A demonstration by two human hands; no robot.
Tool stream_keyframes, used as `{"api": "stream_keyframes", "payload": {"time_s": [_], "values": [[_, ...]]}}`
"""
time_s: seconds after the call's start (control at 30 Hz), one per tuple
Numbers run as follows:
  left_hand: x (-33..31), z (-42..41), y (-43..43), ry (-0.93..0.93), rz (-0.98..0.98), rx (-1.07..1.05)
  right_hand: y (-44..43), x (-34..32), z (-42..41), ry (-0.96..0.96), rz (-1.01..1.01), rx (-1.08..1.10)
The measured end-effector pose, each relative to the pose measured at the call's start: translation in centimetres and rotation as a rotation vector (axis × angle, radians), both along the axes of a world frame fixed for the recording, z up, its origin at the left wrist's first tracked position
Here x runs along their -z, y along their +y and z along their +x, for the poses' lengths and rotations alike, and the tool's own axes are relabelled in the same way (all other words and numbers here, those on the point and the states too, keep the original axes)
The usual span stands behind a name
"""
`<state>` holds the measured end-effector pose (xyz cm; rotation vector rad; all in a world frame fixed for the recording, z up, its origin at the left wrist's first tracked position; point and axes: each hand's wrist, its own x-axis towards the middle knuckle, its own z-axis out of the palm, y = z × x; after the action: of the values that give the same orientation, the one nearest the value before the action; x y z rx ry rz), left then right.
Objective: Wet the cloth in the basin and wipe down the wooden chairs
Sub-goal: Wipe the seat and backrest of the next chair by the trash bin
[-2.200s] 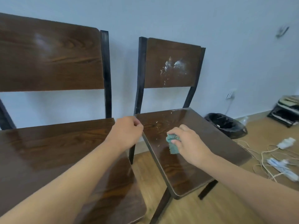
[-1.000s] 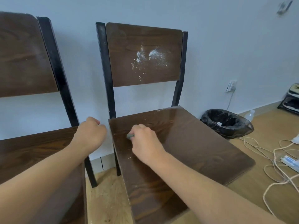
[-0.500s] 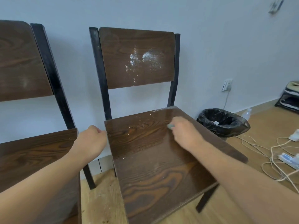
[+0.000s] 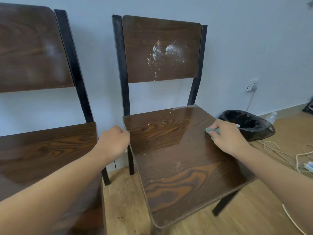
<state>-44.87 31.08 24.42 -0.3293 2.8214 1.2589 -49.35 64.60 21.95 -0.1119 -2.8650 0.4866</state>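
Hands: the right hand is closed on the cloth, fingers curled over it and pressing it flat to the seat of the right chair. Only a blue-green corner of the cloth shows past the fingertips. The left hand is curled into a loose fist against the seat's left edge, at about 10 o'clock from seat centre, with nothing visibly held.

Cloth position: near the seat's right edge, at about 2 o'clock from seat centre.

Edges and room:
- At 9 o'clock a narrow gap of floor separates the seat from the left chair. The left forearm crosses that chair's seat.
- At 12 o'clock the backrest stands close before the wall, with white residue on its middle. Fine specks lie on the rear of the seat.
- At 3 o'clock a black-lined bin sits just beside the seat's right rear corner, and cables trail on the floor beyond it.
- At 6 o'clock the seat's front half is bare and glossy, with open floor below.

Arm pose: both forearms come in from the bottom corners. The right wrist is low over the seat's right edge.
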Motion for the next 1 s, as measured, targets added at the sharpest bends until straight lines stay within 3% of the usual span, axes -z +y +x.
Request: {"api": "stream_keyframes", "payload": {"time_s": [0.23,0.33,0.43,0.57,0.8,1.0], "values": [[-0.2,0.7,-1.8,0.006,0.078,-0.083,-16.6,0.1,6.3,-0.031,-0.157,-0.432],[-0.9,1.2,-2.9,-0.007,0.084,-0.125,-19.5,-0.6,8.8,-0.116,-0.211,-0.653],[-1.4,1.3,-3.6,-0.006,0.055,-0.119,-18.8,-0.8,9.8,-0.053,-0.111,-0.701],[-1.0,1.7,-3.7,-0.012,0.048,-0.115,-13.3,-0.6,9.4,-0.067,0.019,-0.527],[-0.2,2.3,-1.8,-0.045,0.061,-0.071,6.1,-1.1,6.8,-0.060,0.111,0.104],[0.6,3.7,0.2,-0.093,0.105,-0.030,7.8,-0.8,4.8,-0.050,0.091,0.175]]}}
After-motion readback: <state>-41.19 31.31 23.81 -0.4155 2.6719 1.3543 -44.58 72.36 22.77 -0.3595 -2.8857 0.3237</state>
